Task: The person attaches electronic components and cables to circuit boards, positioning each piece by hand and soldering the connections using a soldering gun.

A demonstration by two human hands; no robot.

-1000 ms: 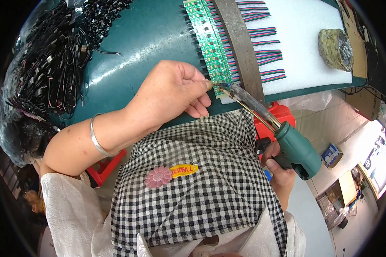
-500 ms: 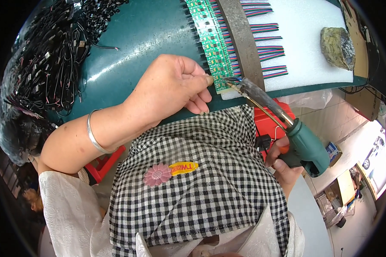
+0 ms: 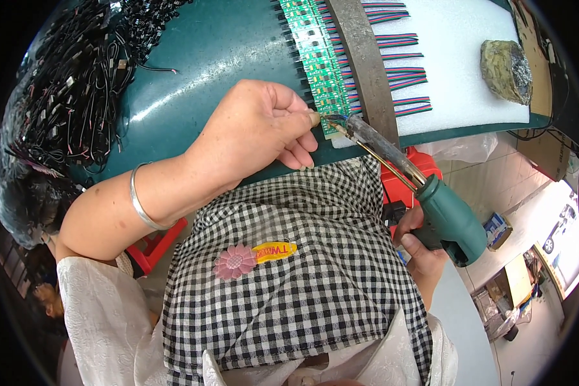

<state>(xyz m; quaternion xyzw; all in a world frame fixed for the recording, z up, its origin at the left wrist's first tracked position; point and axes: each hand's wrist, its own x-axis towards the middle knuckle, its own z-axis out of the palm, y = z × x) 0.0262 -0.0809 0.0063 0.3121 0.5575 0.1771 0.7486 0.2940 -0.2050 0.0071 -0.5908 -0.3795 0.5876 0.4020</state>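
Glossy teal surface [image 3: 193,71]; ribbed green circuit strip [image 3: 315,58]; left hand [image 3: 257,132] pinching thin wire; right hand [image 3: 424,251] gripping teal-handled soldering iron [image 3: 418,186]

Black-and-white checked apron [image 3: 302,283] with pink flower badge [image 3: 235,262], yellow label; white textured sleeves [image 3: 103,321]; thin silver bangle [image 3: 140,204] on left wrist.

What I can't make out at the bench

My right hand [image 3: 424,254] is mostly hidden behind the green soldering gun [image 3: 447,219], so its grip doesn't show; the gun's tip is too small to tell whether it touches the circuit strip [image 3: 315,58], which runs off the far edge, and whatever my left hand [image 3: 257,132] pinches near the wires [image 3: 402,77] is covered by my fingertips.
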